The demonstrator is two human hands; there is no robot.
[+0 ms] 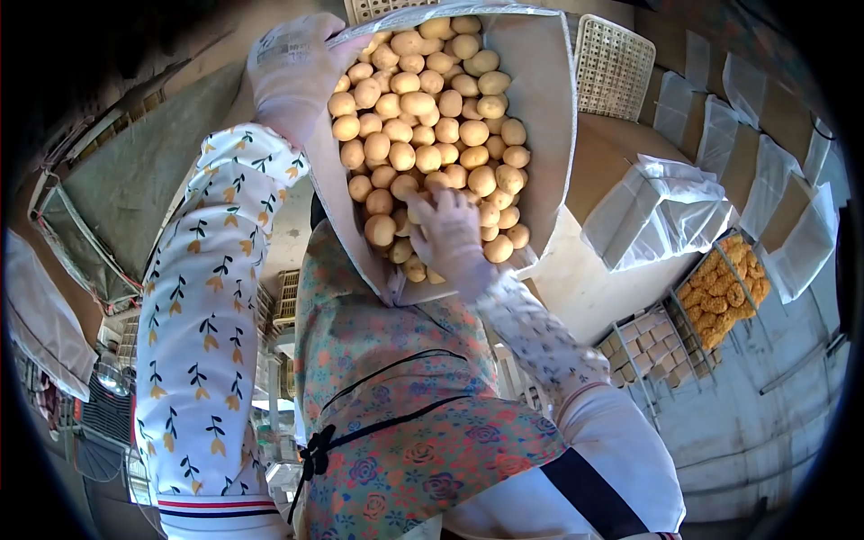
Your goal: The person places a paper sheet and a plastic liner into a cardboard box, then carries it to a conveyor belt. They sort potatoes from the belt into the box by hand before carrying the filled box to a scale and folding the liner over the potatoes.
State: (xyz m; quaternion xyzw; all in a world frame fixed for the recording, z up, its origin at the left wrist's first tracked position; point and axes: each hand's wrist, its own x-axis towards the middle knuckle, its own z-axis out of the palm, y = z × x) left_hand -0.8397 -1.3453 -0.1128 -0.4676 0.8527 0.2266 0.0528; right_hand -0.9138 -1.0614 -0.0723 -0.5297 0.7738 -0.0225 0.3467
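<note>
A box lined with pale plastic is full of round yellow-brown balls. At the upper left, my left hand, in a thin whitish glove, has its fingers wrapped over the rim of the box. My right hand, also in a thin glove, lies on the balls near the side of the box closest to me. Its fingers are apart and touch the balls; their tips are partly hidden among them, and I see nothing gripped.
A beige woven plastic basket stands behind the box. Cardboard boxes with plastic liners are at the right. Beyond them are a crate of orange-brown pieces and one of pale blocks. A dark green sheet lies left.
</note>
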